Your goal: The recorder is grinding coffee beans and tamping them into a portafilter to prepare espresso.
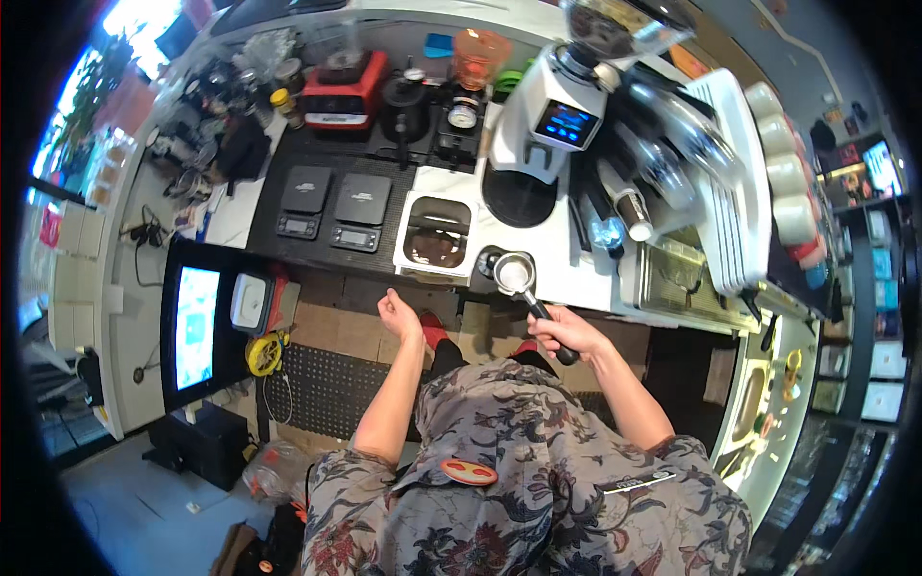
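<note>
Portafilter (516, 276) was held level-ish at counter (569, 269) edge, approx. 12 o'clock, handle gripped by R hand (571, 335), angled in from 5 o'clock. Portafilter-handling step was prob. in hand; steady, level grip needed for next move. L hand (400, 316), approx. 8 o'clock of basket, was half-curled, nothing seen held; full closure couldn't be told.

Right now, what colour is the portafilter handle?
The portafilter handle is black, clearest in the head view.

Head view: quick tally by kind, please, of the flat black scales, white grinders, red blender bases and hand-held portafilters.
Black scales: 2
White grinder: 1
Red blender base: 1
Portafilter, in the right hand: 1
Total: 5
</note>
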{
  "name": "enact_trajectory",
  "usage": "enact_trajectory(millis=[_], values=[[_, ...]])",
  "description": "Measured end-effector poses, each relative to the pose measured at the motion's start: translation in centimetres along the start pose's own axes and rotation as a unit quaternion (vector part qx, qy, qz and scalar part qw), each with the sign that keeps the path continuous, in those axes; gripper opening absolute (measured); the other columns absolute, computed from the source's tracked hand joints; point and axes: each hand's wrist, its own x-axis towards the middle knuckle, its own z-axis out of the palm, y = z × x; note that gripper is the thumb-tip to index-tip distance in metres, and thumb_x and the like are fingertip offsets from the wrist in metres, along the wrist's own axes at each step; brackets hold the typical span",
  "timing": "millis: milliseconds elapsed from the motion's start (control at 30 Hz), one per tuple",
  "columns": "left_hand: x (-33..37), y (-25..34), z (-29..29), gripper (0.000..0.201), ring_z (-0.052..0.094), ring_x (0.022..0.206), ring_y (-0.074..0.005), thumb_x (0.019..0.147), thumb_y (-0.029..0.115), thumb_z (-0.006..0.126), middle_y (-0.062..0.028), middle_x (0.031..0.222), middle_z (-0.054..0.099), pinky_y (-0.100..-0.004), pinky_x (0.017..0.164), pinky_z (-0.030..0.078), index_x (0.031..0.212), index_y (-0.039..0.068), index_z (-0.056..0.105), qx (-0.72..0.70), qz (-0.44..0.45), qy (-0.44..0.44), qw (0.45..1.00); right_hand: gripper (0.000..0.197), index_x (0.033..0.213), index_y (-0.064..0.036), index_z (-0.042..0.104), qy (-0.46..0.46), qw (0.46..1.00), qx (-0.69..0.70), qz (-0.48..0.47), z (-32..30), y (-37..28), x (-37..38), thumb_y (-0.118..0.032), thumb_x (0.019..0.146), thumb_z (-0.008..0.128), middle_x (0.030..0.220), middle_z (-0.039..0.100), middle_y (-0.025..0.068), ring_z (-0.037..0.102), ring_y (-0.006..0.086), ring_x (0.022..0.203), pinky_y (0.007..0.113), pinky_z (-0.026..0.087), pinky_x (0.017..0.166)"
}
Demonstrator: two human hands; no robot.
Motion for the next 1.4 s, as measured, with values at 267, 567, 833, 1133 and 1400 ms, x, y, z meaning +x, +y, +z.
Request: enact_trajectory(millis=[267,567,833,1133,1400], values=[[-7.4,-7.8,1.4,0.028,0.055,0.070,-0.0128,0.087,0.033,0.066,-0.0015,0.069,0.059,-0.0292,0.069,0.046,0.088,0.005,0.064,0.240,0.029,-0.420,0.875,0.022,0.076,-0.0018,0.054,0.197,0.965,-0.150,0.087,-7.0,12.6,-8.0,-0.021,0.087,0.060,0.060,0.055,0.0034,0.055,0.0114,0.050,0.029,0.046,0.047],[-15.7,-14.3,10.3,0.049,0.054,0.115,-0.0340,0.080,0.028,0.069,-0.0177,0.119,0.058,-0.0424,0.096,0.046,0.122,0.007,0.056,0.444,0.215,-0.553,0.671,0.023,0.080,0.0005,0.061,0.297,0.943,-0.103,0.114,-11.3,21.6,-16.4,-0.021,0.090,0.060,0.061,0.057,0.0054,0.055,0.0130,0.056,0.028,0.042,0.053],[-18.4,-22.3,11.1,0.046,0.060,0.104,-0.0367,0.077,0.040,0.070,-0.0173,0.105,0.068,-0.0458,0.096,0.045,0.110,0.008,0.067,0.503,0.209,-0.526,0.653,0.024,0.079,-0.0020,0.058,0.314,0.939,0.008,0.139,-15.8,27.9,-22.7,-0.023,0.089,0.061,0.064,0.055,0.0024,0.051,0.0120,0.055,0.030,0.041,0.052],[-30.0,-20.5,9.3,0.044,0.063,0.095,-0.0240,0.087,0.034,0.064,-0.0151,0.103,0.068,-0.0359,0.085,0.048,0.108,-0.004,0.065,0.324,-0.097,-0.649,0.681,0.018,0.090,-0.0067,0.053,0.300,0.932,0.166,0.120,-18.8,27.1,-18.5,-0.023,0.090,0.060,0.068,0.051,-0.0009,0.048,0.0092,0.054,0.026,0.043,0.049],[-38.1,-12.3,10.4,0.080,0.063,0.074,-0.0282,0.090,0.066,0.038,-0.0205,0.069,0.061,-0.0395,0.076,0.045,0.078,-0.008,0.063,0.365,0.126,-0.681,0.622,0.039,0.099,0.0084,0.059,0.334,0.910,-0.236,0.075,-17.5,28.1,-10.9,-0.029,0.088,0.054,0.088,0.066,0.0231,0.067,0.0308,0.079,0.042,0.052,0.066]])
